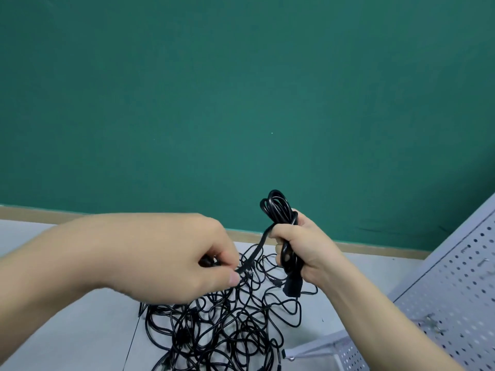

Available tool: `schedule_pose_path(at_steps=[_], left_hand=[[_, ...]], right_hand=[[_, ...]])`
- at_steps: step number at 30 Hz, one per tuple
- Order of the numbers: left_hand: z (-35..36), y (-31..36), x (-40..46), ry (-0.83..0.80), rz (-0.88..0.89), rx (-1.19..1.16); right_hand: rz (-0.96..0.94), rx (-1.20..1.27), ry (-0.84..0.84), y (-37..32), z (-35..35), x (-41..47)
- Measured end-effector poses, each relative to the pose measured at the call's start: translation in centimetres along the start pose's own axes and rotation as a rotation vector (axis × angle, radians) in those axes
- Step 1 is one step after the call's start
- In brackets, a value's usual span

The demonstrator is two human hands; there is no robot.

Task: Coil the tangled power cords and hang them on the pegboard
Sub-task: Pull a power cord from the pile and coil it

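Right hand point(302, 253) around coiled cord point(280, 210)

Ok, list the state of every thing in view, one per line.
coil: wound into loops, gripped in the right hand, held above the table
cord tail: runs from the coil to the left hand
pile: tangled, lying on the table
pegboard: leaning, no cords on it, hooks bare
left hand: pinching the cord tail
right hand: curled round the coil

tangled cords point(222, 330): cut off by bottom edge | pegboard point(460, 290): cut off at right | hooks: blurred
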State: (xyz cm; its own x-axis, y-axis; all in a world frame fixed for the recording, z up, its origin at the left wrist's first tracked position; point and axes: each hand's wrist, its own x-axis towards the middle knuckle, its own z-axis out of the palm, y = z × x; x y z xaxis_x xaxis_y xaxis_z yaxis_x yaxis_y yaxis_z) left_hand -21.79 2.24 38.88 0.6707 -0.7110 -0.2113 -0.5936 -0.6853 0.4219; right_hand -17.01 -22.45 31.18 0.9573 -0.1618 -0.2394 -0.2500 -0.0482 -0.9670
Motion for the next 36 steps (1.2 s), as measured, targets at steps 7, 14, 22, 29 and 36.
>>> schedule_pose_path(at_steps=[7, 14, 22, 29, 36], left_hand=[[-0.7, 0.6, -0.8, 0.012, 0.090, -0.054], [-0.8, -1.2, 0.1, 0.201, 0.200, -0.235], [-0.2, -7.5, 2.9, 0.453, 0.059, -0.675], [1.7, -8.8, 3.8, 0.312, 0.112, -0.801], [2.3, -7.6, 4.3, 0.195, 0.064, -0.739]], right_hand=[[-0.142, -0.232, -0.025, 0.2, 0.4, -0.7], [-0.415, -0.900, -0.064, 2.6, 3.1, -1.0], [-0.680, -1.002, -0.375, 2.3, 7.7, -6.3], [-0.754, -0.480, -0.377, -1.9, 6.6, -9.8], [-0.518, -0.204, -0.171, -2.6, 4.4, -6.4]])
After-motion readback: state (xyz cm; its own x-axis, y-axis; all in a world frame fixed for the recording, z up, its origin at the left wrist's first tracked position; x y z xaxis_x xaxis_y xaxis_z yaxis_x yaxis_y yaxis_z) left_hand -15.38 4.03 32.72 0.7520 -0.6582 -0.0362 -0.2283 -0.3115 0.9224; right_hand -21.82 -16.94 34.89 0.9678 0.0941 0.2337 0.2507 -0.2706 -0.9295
